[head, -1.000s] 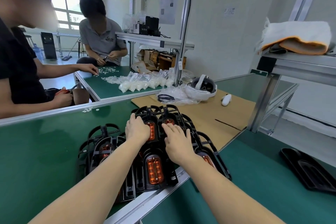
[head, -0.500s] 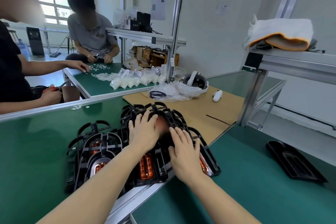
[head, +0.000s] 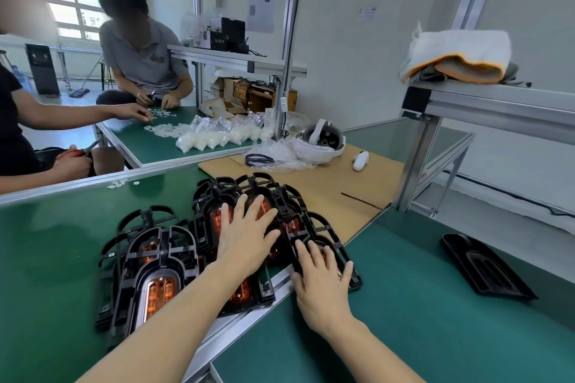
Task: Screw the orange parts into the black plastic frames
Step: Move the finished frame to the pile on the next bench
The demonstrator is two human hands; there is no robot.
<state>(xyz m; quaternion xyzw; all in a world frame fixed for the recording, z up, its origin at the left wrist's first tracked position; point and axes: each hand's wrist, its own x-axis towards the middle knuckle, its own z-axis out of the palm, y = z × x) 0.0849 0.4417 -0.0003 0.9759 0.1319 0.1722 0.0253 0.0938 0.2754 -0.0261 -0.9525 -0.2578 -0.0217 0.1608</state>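
Both hands flat on the frames, centre of frame.
Left hand (head: 249, 239) and right hand (head: 323, 277) press, fingers spread, on black plastic frames (head: 155, 258) holding orange parts (head: 158, 292), low on the green bench (head: 56, 236).

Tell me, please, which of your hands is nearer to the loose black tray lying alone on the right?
Right. The right hand rests nearer the black tray; the left hand lies farther away on the frames.

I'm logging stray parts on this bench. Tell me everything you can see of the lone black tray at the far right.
The black tray is a long, shallow, dark plastic-looking piece with a raised rim, a rounded far end and moulded ribs inside. It lies flat on the green table, angled away to the right, apart from the frames. Neither hand touches it, and no orange part shows in it.
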